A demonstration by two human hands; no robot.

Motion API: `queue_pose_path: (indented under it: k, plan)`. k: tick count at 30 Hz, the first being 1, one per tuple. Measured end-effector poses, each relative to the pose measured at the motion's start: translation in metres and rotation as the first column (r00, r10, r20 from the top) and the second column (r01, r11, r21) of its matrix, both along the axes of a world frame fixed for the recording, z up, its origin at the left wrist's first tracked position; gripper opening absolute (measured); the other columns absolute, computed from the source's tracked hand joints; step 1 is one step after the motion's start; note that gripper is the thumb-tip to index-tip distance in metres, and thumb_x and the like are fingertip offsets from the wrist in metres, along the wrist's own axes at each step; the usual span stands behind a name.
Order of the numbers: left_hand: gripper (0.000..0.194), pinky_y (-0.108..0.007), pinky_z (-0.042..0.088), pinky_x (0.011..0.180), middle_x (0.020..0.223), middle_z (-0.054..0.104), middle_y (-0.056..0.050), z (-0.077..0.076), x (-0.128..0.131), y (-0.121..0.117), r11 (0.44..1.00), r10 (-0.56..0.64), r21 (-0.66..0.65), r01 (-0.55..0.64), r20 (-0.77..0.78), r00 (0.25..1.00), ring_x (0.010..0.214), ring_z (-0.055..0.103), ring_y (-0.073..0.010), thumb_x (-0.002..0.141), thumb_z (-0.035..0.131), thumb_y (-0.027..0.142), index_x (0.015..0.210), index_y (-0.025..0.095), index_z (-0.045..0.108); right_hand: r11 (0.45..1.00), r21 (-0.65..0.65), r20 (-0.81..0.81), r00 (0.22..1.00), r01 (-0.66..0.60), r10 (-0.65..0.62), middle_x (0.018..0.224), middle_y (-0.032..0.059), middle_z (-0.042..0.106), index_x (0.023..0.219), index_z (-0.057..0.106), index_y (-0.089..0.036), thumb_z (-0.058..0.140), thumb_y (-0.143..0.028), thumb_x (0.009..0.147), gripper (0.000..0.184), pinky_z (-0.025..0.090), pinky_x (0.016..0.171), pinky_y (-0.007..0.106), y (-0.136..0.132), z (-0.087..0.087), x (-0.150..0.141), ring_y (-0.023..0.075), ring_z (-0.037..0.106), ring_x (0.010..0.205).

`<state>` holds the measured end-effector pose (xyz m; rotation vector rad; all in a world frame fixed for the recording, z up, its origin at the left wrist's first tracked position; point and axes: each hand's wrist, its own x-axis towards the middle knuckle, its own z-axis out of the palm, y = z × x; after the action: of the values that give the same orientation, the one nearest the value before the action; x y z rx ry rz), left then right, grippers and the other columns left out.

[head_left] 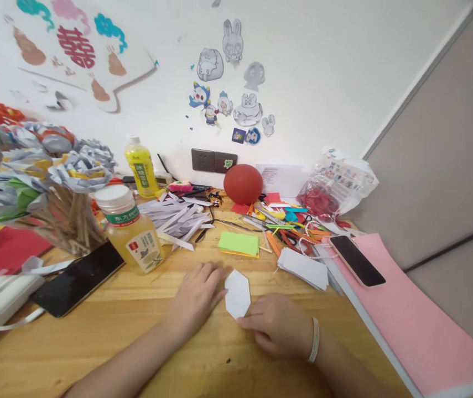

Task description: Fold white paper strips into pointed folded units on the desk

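L hand (197,293) (loosely open) & R hand (284,326) (half-curled, can't tell if pinching) touch my white paper (237,294) btwn them, long axis twd back edge of desk (203,373).

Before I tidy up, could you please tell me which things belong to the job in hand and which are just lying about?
Job: white paper piece, between left hand and right hand; probably white stack.
Apparently lying about: left phone, right phone, amber bottle, yellow bottle.
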<state>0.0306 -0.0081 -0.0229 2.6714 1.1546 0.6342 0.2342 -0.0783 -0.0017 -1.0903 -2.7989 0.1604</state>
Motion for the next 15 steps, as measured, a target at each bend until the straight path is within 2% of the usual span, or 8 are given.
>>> queue_pose_path:
  k: [2, 5, 7, 9, 11, 13, 15]
  plan:
    - [0.034, -0.042, 0.041, 0.092, 0.129, 0.054, -0.008, -0.003, -0.005, 0.005, 0.987, -0.153, 0.046, 0.154, -0.023, 0.988, 0.117, 0.047, -0.0253, 0.091, 0.046, 0.021, 0.124, 0.025, 0.049, 1.000, -0.009, -0.027, 1.000, -0.013, 0.013, 0.071, 0.0019, 0.064, 0.094, 0.065, -0.021, 0.047, -0.011, 0.076, 0.027, 0.032, 0.055, 0.027, 0.002, 0.000, 0.003, 0.0156, 0.054, 0.063]
    - [0.037, -0.043, 0.038, 0.098, 0.134, 0.051, -0.006, -0.004, -0.011, 0.009, 0.948, -0.305, 0.058, 0.312, -0.109, 0.946, 0.126, 0.042, -0.0233, 0.094, 0.037, 0.016, 0.127, 0.027, 0.048, 1.000, 0.001, -0.053, 0.999, 0.002, -0.002, 0.071, 0.0017, 0.063, 0.087, 0.065, -0.020, 0.050, -0.014, 0.077, 0.019, 0.032, 0.057, 0.027, 0.005, 0.001, 0.008, 0.0152, 0.052, 0.065]
    - [0.035, -0.044, 0.038, 0.099, 0.130, 0.055, -0.008, -0.002, -0.014, 0.009, 0.939, -0.316, 0.095, 0.331, -0.144, 0.938, 0.123, 0.045, -0.0236, 0.093, 0.037, 0.016, 0.124, 0.024, 0.051, 0.999, 0.028, -0.032, 0.999, 0.025, -0.024, 0.072, 0.0022, 0.062, 0.080, 0.063, -0.018, 0.056, -0.022, 0.079, 0.008, 0.031, 0.057, 0.027, 0.008, 0.001, 0.010, 0.0153, 0.051, 0.065]
    - [0.027, -0.043, 0.041, 0.095, 0.119, 0.062, -0.010, 0.001, -0.015, 0.006, 0.929, -0.311, 0.150, 0.338, -0.177, 0.934, 0.114, 0.053, -0.0249, 0.093, 0.040, 0.017, 0.113, 0.020, 0.059, 0.995, 0.090, 0.012, 0.999, 0.046, -0.047, 0.071, 0.0029, 0.062, 0.074, 0.060, -0.017, 0.061, -0.036, 0.080, 0.020, 0.030, 0.056, 0.028, 0.010, -0.001, 0.011, 0.0160, 0.050, 0.065]
    - [0.021, -0.041, 0.047, 0.083, 0.099, 0.068, -0.010, 0.005, -0.015, 0.002, 0.931, -0.277, 0.175, 0.320, -0.235, 0.932, 0.094, 0.060, -0.0249, 0.092, 0.043, 0.016, 0.094, 0.017, 0.064, 0.982, 0.176, 0.045, 0.996, 0.067, -0.076, 0.072, 0.0032, 0.061, 0.071, 0.058, -0.017, 0.061, -0.044, 0.081, 0.029, 0.028, 0.055, 0.029, 0.012, -0.004, 0.009, 0.0166, 0.049, 0.065]
    - [0.021, -0.037, 0.049, 0.070, 0.080, 0.067, -0.008, 0.008, -0.013, -0.002, 0.946, -0.217, 0.174, 0.275, -0.292, 0.931, 0.075, 0.060, -0.0227, 0.090, 0.045, 0.015, 0.078, 0.016, 0.062, 0.959, 0.268, 0.047, 0.993, 0.095, -0.111, 0.070, 0.0028, 0.060, 0.070, 0.056, -0.017, 0.059, -0.038, 0.083, 0.025, 0.026, 0.055, 0.029, 0.013, -0.008, 0.007, 0.0166, 0.049, 0.065]
    - [0.021, -0.035, 0.049, 0.064, 0.073, 0.064, -0.006, 0.010, -0.011, -0.005, 0.954, -0.183, 0.174, 0.246, -0.313, 0.932, 0.067, 0.058, -0.0209, 0.089, 0.047, 0.015, 0.072, 0.016, 0.059, 0.934, 0.339, 0.033, 0.991, 0.114, -0.133, 0.069, 0.0027, 0.059, 0.069, 0.055, -0.017, 0.057, -0.030, 0.086, 0.021, 0.026, 0.056, 0.030, 0.014, -0.011, 0.005, 0.0165, 0.047, 0.065]
